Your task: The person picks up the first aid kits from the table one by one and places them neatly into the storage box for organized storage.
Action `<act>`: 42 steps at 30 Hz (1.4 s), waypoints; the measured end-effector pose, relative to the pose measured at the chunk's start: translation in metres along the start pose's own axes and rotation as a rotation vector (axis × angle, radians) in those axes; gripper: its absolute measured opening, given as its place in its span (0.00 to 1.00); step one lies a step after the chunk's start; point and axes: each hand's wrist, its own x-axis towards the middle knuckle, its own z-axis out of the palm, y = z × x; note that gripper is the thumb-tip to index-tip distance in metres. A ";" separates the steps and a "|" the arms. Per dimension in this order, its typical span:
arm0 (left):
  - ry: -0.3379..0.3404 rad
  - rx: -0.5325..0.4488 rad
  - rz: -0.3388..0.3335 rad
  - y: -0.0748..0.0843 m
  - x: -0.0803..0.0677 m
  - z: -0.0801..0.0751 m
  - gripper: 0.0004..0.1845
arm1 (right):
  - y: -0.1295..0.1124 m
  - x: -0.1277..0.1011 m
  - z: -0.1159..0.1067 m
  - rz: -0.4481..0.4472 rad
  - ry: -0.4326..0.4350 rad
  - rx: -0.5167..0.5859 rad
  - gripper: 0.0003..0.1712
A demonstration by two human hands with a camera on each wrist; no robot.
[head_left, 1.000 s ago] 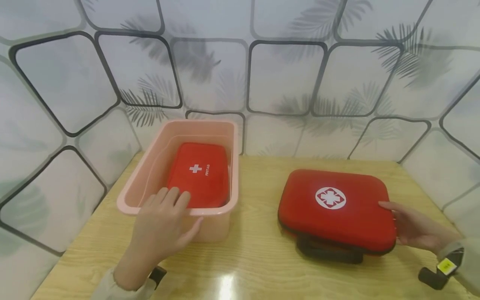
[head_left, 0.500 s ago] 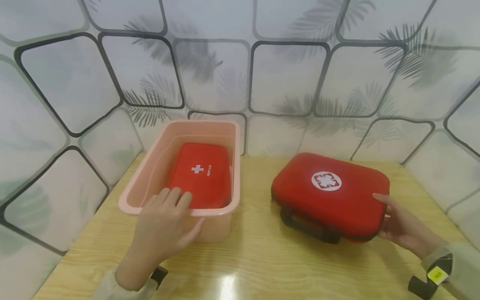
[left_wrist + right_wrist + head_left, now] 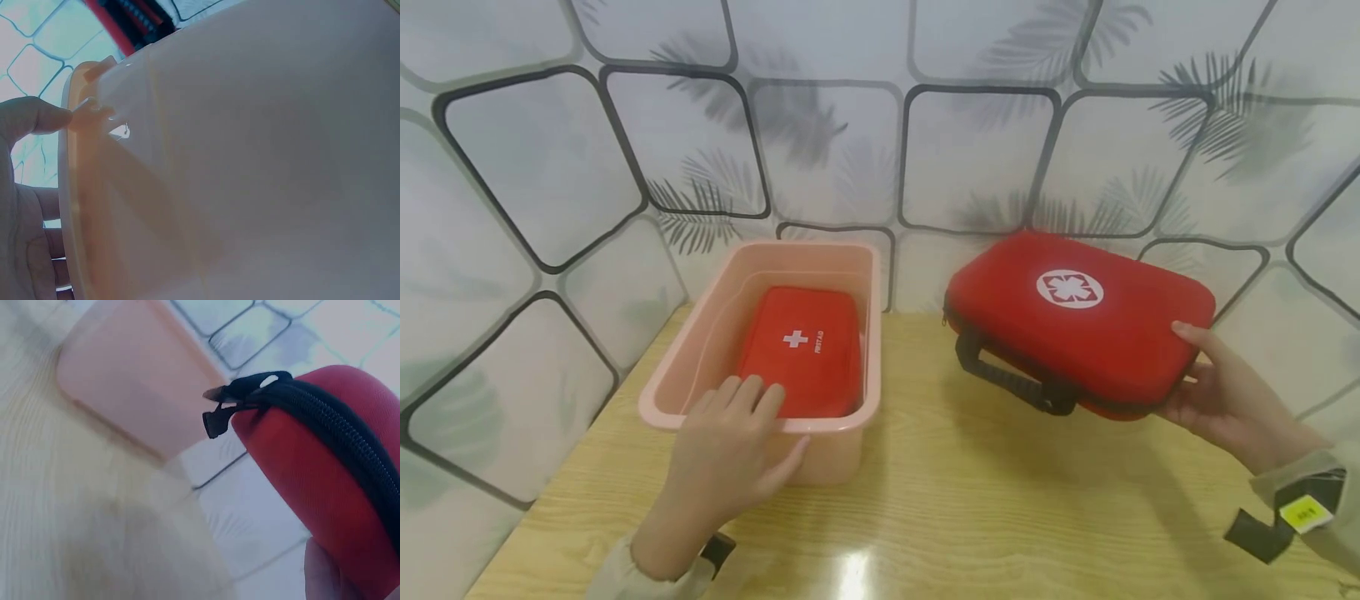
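Note:
A large red first aid case (image 3: 1120,333) with a white round emblem is held in the air by my right hand (image 3: 1236,408), which grips its right end with the thumb on top. The case tilts, its black handle (image 3: 1011,382) hanging toward me. In the right wrist view its black zipper (image 3: 337,428) runs along the edge. My left hand (image 3: 718,446) grips the near rim of a pink plastic tub (image 3: 872,350), fingers over the edge and thumb outside. Inside the tub lies a smaller red first aid pouch (image 3: 805,367) with a white cross, its near left corner hidden by my fingers.
The tub stands at the left on a light wood table (image 3: 917,500). A patterned wall covering (image 3: 970,158) rises behind the table and along both sides. The raised case is right of the tub, with a gap between them.
The right hand has lifted the red case up off the table and tilted it, its left end swinging toward the back. The left hand and the tub have stayed put.

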 end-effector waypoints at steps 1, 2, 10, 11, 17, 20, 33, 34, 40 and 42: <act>-0.005 0.001 -0.001 0.000 0.000 0.000 0.18 | -0.002 0.000 0.004 0.004 0.000 0.019 0.16; -0.010 0.002 -0.004 0.000 -0.001 -0.001 0.18 | -0.004 -0.001 0.008 0.010 -0.003 0.039 0.16; -0.041 -0.005 -0.023 -0.001 -0.003 -0.002 0.18 | -0.014 0.001 0.037 0.027 -0.068 0.187 0.15; -0.045 -0.006 -0.026 -0.002 -0.003 -0.002 0.18 | -0.015 0.002 0.040 0.035 -0.075 0.205 0.15; -0.052 -0.002 -0.032 -0.002 -0.004 -0.003 0.19 | -0.014 0.004 0.067 0.070 -0.105 0.261 0.20; -0.039 0.009 -0.023 -0.003 -0.004 -0.003 0.19 | -0.014 0.006 0.082 0.057 -0.111 0.253 0.21; -0.019 0.010 -0.013 -0.003 -0.001 0.000 0.19 | -0.003 0.026 0.160 0.016 -0.115 0.142 0.26; -0.021 0.010 -0.013 -0.003 -0.001 0.000 0.19 | -0.001 0.028 0.166 0.015 -0.116 0.146 0.27; -0.018 0.010 -0.015 -0.002 -0.001 0.001 0.19 | 0.015 0.038 0.203 0.029 -0.051 0.201 0.35; -0.016 0.009 -0.013 -0.002 -0.001 0.002 0.19 | 0.021 0.039 0.214 0.036 -0.025 0.203 0.37</act>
